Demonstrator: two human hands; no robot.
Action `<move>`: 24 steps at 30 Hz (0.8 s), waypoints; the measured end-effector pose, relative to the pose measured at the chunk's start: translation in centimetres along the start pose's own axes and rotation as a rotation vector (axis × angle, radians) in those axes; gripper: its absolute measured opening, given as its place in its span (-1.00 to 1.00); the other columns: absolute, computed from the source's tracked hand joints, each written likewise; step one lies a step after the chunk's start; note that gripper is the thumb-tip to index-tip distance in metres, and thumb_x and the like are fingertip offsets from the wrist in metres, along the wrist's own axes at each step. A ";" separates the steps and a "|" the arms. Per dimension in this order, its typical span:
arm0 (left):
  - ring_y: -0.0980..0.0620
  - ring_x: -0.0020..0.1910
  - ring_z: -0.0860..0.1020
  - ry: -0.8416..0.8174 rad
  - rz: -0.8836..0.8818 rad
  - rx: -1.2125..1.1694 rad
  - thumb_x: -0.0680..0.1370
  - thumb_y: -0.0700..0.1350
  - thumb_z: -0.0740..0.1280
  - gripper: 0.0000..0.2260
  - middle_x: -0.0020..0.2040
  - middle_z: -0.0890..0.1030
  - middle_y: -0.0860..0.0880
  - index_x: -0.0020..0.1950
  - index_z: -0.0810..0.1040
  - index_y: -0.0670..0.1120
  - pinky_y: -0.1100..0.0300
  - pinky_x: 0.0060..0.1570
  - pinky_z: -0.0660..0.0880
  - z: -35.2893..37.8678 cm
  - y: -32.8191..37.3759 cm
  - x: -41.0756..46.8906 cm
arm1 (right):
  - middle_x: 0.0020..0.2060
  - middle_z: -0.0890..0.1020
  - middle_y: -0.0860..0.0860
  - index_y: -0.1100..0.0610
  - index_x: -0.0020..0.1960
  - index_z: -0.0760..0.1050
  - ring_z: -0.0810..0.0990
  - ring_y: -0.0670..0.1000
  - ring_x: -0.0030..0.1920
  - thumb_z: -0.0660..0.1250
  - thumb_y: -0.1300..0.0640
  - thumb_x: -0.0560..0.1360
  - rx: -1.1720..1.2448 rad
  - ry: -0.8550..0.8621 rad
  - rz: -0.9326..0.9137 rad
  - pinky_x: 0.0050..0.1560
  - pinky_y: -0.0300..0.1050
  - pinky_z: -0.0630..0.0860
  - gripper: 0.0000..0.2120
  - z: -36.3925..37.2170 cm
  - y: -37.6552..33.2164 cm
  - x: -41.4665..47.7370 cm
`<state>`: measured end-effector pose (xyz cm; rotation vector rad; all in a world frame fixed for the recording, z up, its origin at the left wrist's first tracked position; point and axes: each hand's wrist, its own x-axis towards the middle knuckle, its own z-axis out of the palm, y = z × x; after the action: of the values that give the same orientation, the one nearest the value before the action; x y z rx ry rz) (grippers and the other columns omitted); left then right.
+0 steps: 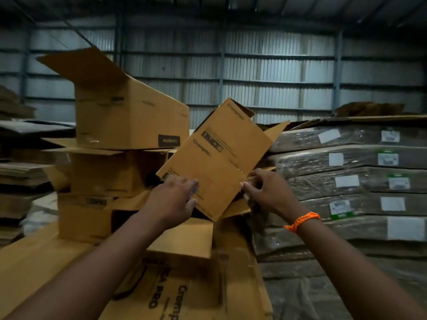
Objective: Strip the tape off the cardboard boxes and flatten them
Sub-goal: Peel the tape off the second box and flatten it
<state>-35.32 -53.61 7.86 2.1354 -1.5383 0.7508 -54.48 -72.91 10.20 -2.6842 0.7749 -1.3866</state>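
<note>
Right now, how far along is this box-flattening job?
Flattened cardboard already lies in the foreground. The left hand and right hand hold a tilted box, not yet flat. At least three stacked boxes beside it are unflattened; tape is too unclear to judge.

1 view: head-worn wide-angle, facing forward and slightly down. Close range: left hand and right hand hold tilted cardboard box at arm's reach. Box stack left, wrapped bundles right, corrugated wall far.
</note>
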 end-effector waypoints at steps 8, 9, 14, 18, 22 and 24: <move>-0.12 0.64 -0.18 0.058 0.082 0.046 0.61 0.16 0.30 -0.31 0.67 -0.14 -0.03 0.65 0.02 0.18 -0.19 0.59 -0.08 4.0 -3.1 15.3 | 0.10 0.66 0.13 0.22 0.19 0.59 0.62 0.14 0.11 0.45 -0.25 0.45 -0.168 0.174 0.075 0.00 -0.09 0.51 -0.42 1.2 4.8 20.4; -0.16 0.62 -0.28 0.062 0.092 0.099 0.59 0.19 0.32 -0.25 0.66 -0.25 -0.04 0.65 -0.06 0.20 -0.25 0.57 -0.16 4.9 -3.9 16.8 | 0.10 0.63 0.14 0.21 0.15 0.57 0.60 0.14 0.11 0.45 -0.29 0.43 -0.162 0.179 0.099 -0.01 -0.08 0.51 -0.41 1.6 5.0 23.0; -0.27 0.50 -0.53 0.048 -0.003 0.205 0.44 0.45 0.32 0.01 0.52 -0.57 -0.10 0.60 -0.32 0.22 -0.42 0.48 -0.27 9.3 -6.1 19.0 | 0.03 0.61 0.04 0.14 0.19 0.48 0.59 0.04 0.00 0.50 -0.38 0.29 0.028 0.086 0.149 -0.11 -0.13 0.52 -0.27 4.5 6.5 29.3; -0.28 0.55 -0.43 0.170 0.015 0.223 0.40 0.49 0.31 0.00 0.56 -0.50 -0.09 0.62 -0.23 0.24 -0.40 0.49 -0.12 10.2 -6.7 18.5 | -0.02 0.59 0.00 0.11 0.16 0.47 0.58 0.02 -0.04 0.42 -0.51 0.22 0.061 -0.023 0.176 -0.12 -0.08 0.50 -0.20 4.1 7.3 30.9; -0.28 0.57 -0.33 0.211 -0.011 0.205 0.38 0.52 0.31 -0.01 0.59 -0.44 -0.05 0.62 -0.18 0.27 -0.38 0.48 -0.01 9.8 -7.1 18.2 | 0.02 0.59 -0.01 0.06 0.20 0.47 0.58 0.04 0.01 0.44 -0.55 0.12 0.071 -0.112 0.123 0.02 0.01 0.53 -0.11 3.4 7.0 31.7; -0.28 0.56 -0.33 0.207 -0.023 0.198 0.36 0.53 0.31 0.00 0.59 -0.45 -0.02 0.61 -0.19 0.28 -0.39 0.48 0.01 9.8 -7.2 17.9 | 0.04 0.61 -0.02 0.04 0.22 0.49 0.60 0.05 0.04 0.47 -0.53 0.10 0.076 -0.162 0.096 0.09 0.05 0.54 -0.10 2.8 6.4 31.9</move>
<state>-22.16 -70.41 11.50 2.1295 -1.3790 1.1194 -39.61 -93.04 31.18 -2.6226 0.8064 -1.1383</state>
